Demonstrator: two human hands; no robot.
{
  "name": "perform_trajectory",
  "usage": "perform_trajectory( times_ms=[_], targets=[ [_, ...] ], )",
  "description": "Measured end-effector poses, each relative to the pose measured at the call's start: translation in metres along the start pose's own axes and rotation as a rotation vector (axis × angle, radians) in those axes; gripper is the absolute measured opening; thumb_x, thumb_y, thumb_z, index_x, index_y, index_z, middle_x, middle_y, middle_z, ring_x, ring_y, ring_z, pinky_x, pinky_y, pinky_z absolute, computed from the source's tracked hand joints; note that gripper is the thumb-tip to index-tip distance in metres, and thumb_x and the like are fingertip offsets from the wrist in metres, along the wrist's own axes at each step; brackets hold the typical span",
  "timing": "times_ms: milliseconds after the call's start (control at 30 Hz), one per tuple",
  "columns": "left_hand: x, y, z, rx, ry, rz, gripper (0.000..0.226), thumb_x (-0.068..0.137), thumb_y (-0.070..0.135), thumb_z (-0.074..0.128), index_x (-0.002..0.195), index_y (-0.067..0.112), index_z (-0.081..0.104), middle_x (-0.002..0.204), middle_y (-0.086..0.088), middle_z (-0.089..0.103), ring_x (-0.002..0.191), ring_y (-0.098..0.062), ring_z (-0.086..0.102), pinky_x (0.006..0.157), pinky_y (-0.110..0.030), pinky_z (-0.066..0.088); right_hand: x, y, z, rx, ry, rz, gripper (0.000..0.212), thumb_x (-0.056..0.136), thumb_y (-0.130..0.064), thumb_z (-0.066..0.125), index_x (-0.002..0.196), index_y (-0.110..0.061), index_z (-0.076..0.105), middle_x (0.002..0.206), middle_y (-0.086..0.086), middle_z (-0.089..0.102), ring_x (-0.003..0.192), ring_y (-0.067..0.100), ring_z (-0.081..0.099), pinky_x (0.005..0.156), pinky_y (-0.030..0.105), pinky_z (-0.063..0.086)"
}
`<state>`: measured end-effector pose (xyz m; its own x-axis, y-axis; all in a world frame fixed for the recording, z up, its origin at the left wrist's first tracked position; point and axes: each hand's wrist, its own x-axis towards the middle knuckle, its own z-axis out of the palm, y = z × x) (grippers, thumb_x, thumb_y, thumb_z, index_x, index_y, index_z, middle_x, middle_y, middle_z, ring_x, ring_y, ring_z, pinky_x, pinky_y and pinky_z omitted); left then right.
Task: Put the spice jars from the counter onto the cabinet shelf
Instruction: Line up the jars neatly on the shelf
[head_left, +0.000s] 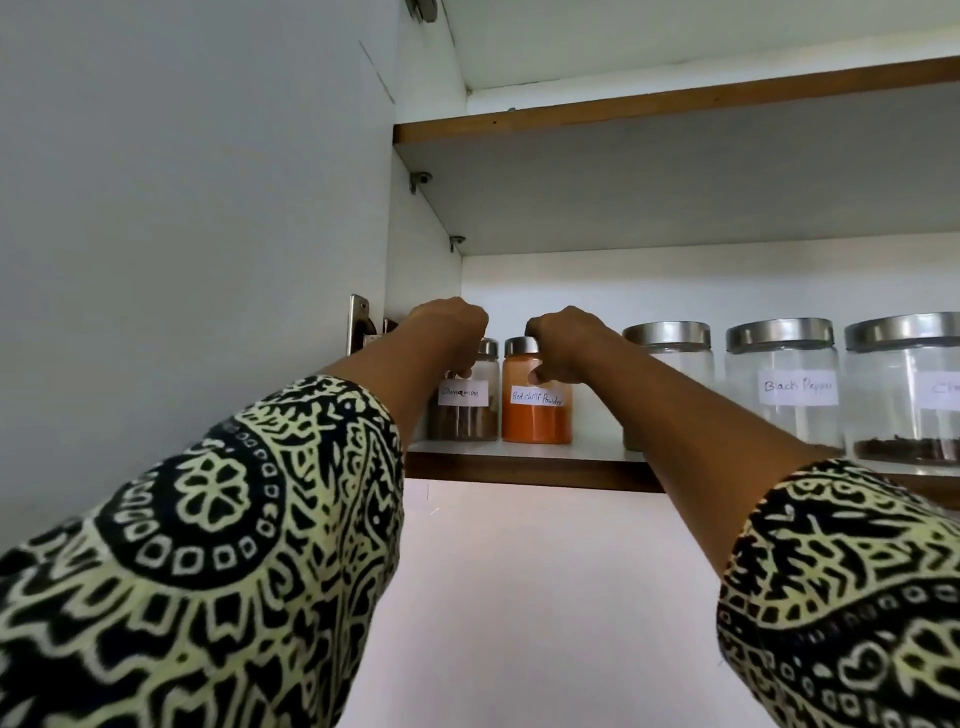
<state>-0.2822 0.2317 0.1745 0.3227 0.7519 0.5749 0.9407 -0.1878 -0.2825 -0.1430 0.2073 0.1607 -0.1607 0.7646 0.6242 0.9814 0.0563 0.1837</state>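
Two small spice jars stand side by side at the left end of the cabinet shelf (519, 451). The cinnamon jar (465, 415) holds brown sticks and carries a white label. My left hand (449, 332) is closed around its upper part. The red chilli powder jar (536, 415) is filled with orange powder and has a steel lid. My right hand (563, 343) grips it near the top, thumb on the front. Both jars rest upright on the shelf.
Three larger glass jars with steel lids stand to the right: an almost hidden one (667, 343), the black pepper jar (784, 384) and another (906, 395) with dark spice. The open cabinet door (182, 208) is on the left. An upper shelf (675, 109) runs overhead.
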Motion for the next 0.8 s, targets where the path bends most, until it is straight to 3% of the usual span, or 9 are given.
perform_trajectory(
  times_ms=[233,533,800],
  targets=[
    [0.023,0.007,0.015,0.048,-0.02,-0.004,0.043,0.084,0.016,0.067,0.124,0.006,0.053,0.114,-0.012,0.061,0.099,-0.024,0.058,0.078,-0.033,0.047,0.032,0.001,0.019,-0.055,-0.024,0.03,0.05,0.078,-0.019,0.073,0.123,-0.008,0.054,0.119,0.013,0.059,0.108,0.027,0.057,0.084,0.033,0.047],
    [0.044,0.01,0.031,0.091,-0.003,-0.012,0.038,0.091,0.013,0.055,0.128,0.006,0.047,0.123,-0.013,0.055,0.112,-0.028,0.054,0.089,-0.037,0.046,0.055,0.01,0.035,-0.116,-0.029,-0.003,0.044,0.079,-0.021,0.071,0.118,-0.007,0.056,0.117,0.014,0.06,0.107,0.029,0.058,0.083,0.033,0.046],
    [0.054,0.008,0.04,0.101,0.008,-0.003,0.035,0.091,0.014,0.055,0.125,0.008,0.05,0.117,-0.012,0.058,0.104,-0.026,0.056,0.082,-0.035,0.045,0.068,0.017,0.04,-0.149,-0.072,-0.009,0.047,0.078,-0.022,0.071,0.119,-0.01,0.053,0.117,0.013,0.059,0.107,0.029,0.057,0.083,0.036,0.046]
  ],
)
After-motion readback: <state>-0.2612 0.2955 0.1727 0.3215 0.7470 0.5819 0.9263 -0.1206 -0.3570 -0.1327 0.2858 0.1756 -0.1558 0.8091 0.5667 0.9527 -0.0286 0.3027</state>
